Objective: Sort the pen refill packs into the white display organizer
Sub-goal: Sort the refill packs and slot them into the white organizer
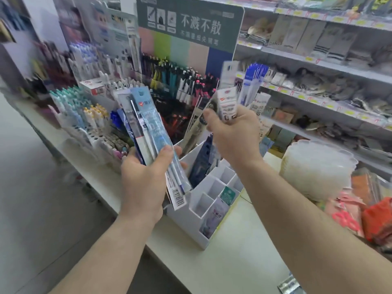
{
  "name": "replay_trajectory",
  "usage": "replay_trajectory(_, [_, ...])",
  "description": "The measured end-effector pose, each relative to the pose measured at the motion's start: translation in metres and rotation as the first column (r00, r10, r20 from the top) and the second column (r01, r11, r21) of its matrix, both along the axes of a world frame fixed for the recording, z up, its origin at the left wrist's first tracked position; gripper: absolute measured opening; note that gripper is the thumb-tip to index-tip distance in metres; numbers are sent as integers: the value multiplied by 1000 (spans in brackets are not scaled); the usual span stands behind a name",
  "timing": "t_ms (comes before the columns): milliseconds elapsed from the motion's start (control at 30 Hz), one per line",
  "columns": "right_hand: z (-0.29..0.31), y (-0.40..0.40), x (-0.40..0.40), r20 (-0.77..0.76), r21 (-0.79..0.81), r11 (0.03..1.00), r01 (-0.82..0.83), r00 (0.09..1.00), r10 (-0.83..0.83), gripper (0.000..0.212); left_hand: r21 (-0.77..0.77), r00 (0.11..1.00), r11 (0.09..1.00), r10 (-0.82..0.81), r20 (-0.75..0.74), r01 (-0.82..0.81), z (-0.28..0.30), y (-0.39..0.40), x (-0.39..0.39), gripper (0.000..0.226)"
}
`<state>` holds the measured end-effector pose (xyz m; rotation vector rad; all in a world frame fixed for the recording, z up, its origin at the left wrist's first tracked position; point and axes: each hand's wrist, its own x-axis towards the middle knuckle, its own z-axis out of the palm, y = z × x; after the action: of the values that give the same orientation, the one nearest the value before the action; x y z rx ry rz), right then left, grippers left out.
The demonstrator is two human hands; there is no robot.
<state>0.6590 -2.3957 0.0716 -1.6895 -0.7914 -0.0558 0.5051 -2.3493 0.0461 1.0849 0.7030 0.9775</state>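
Observation:
My left hand [144,179] grips a fanned bundle of several pen refill packs [146,124], blue and grey, held upright above the left end of the white display organizer [201,209]. My right hand [233,134] holds a single white-and-grey refill pack [228,98] upright, above the organizer's far end. The organizer stands on the counter with several open compartments. Dark blue packs [201,164] sit in a rear compartment, and a green-topped pack [227,195] and a pale pack [214,219] sit in the front ones.
Pen display racks [89,115] crowd the counter's left and back. A green sign [191,24] rises behind them. A stack of clear plastic containers [316,168] and red-orange items [377,219] lie to the right. Shelves of goods [318,60] fill the far right.

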Motion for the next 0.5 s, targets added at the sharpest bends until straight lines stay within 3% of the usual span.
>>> replay_trajectory(100, [-9,7,-5,17,-239,966,-96,995,103,24,15,999,998,-55,-2,55,-2,-4,0,10])
replay_trajectory(200, [-10,5,-6,-35,-342,932,-122,992,118,28,31,993,993,-116,3,116,-4,-9,1,14])
replay_trajectory(300, [-4,-8,-4,-108,-244,964,-106,991,81,32,23,987,987,-162,7,162,-7,-12,4,17])
replay_trajectory(367, [0,-23,-2,-234,-149,984,-97,971,60,27,22,979,979,-204,14,204,-9,-16,8,18])
replay_trajectory(500, [-1,-56,3,-555,5,985,-172,819,146,13,47,958,956,-288,-14,288,-14,-25,19,13])
